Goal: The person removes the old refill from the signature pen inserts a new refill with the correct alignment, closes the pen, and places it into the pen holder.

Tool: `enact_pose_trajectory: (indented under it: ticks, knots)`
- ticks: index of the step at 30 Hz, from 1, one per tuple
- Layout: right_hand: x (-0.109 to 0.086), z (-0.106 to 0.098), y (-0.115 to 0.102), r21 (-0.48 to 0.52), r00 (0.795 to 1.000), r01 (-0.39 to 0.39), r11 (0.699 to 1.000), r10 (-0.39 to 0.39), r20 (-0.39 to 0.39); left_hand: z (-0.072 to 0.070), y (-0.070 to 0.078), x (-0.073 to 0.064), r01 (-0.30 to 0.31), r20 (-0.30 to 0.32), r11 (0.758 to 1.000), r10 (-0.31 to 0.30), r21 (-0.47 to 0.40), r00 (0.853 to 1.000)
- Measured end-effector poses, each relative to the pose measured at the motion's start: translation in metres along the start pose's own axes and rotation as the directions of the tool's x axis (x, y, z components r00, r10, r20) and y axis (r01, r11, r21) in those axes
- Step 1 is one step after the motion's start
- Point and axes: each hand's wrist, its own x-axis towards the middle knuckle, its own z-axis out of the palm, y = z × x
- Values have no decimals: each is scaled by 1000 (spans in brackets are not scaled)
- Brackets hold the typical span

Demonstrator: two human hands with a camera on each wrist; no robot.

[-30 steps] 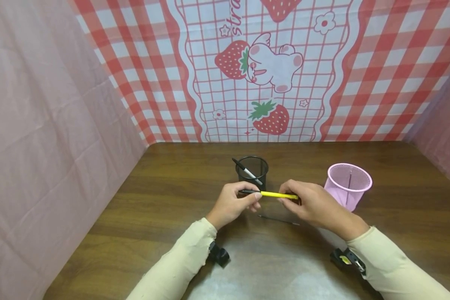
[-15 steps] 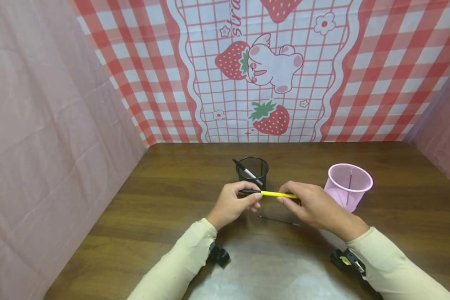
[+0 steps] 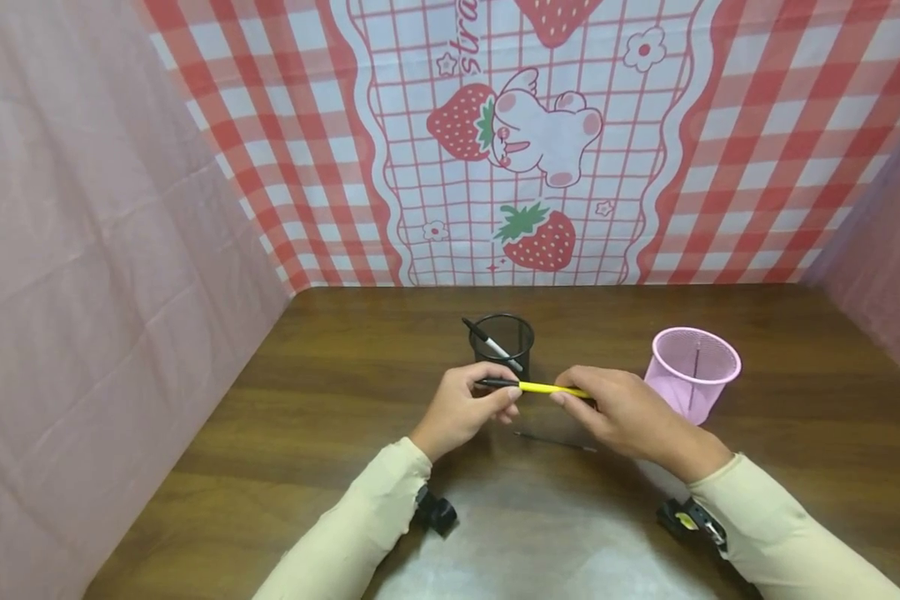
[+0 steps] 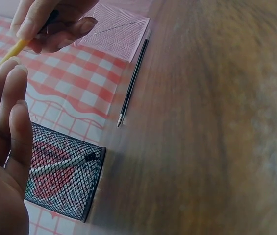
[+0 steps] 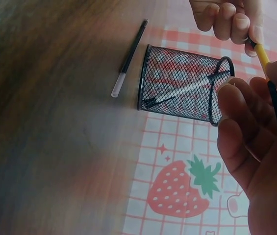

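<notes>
A ballpoint pen with a yellow barrel (image 3: 537, 387) and black front part is held level above the table between both hands. My left hand (image 3: 461, 408) pinches its black end between thumb and fingers. The yellow end is pinched by my right hand (image 3: 615, 408); a black clip (image 5: 275, 105) shows there in the right wrist view. Below the hands, a thin dark ink refill (image 3: 555, 441) with a pale end lies on the tabletop. Just behind the left hand stands a black mesh pen cup (image 3: 521, 333), holding a white marker (image 3: 498, 346) with a black cap.
To the right, beyond the right hand, stands a pink mesh pen cup (image 3: 663, 392) with a thin dark stick (image 3: 696, 367) inside. The brown wooden table (image 3: 330, 383) ends at a red-checked strawberry cloth (image 3: 330, 192) at the back. Pink cloth (image 3: 120, 250) hangs at the left.
My right fingertips have crept very slightly left along the yellow barrel. The left hand keeps its pinch, and the cups and refill stay where they were.
</notes>
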Motion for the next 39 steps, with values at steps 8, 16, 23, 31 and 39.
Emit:
enact_pose_trajectory:
  ticks: [8, 16, 23, 31, 39]
  knots:
    - [0, 1, 1, -8, 1000, 9, 1000, -9, 13, 0, -2, 1, -3, 0, 1000, 3, -4, 1000]
    - [2, 0, 0, -52, 999, 25, 998, -27, -41, 2, 0, 1, 7, -9, 1000, -7, 6, 1000]
    - [4, -2, -2, -58, 994, 52, 997, -57, -95, 3, 0, 1, -2, -16, 1000, 3, 7, 1000]
    - [5, -1, -1, -47, 986, 97, 994, -102, -135, 3, 0, 2, 23, -22, 999, -22, 34, 1000]
    - [2, 0, -1, -45, 995, 54, 998, -58, -86, 5, 5, 1, 33, -11, 999, -32, 29, 999]
